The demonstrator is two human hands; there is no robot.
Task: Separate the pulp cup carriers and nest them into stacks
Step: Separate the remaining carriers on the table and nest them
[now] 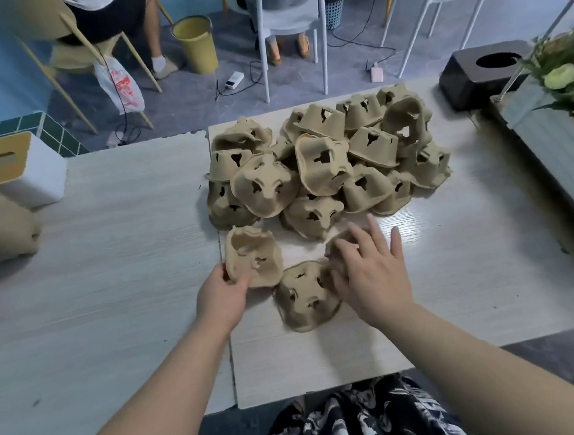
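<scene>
Hands first: my left hand [221, 291] grips 1 carrier [253, 256] by its near edge, my right hand [372, 265] lies flat-fingered on another carrier [341, 244], and with the pile [325, 159] on the counter [128, 264] still jumbled, I judge stacking barely begun.

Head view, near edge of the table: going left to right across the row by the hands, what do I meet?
Left hand gripping the tilted carrier → carrier lying flat between the hands → right hand, fingers spread over a third carrier. The big pile sits farther back.
</scene>
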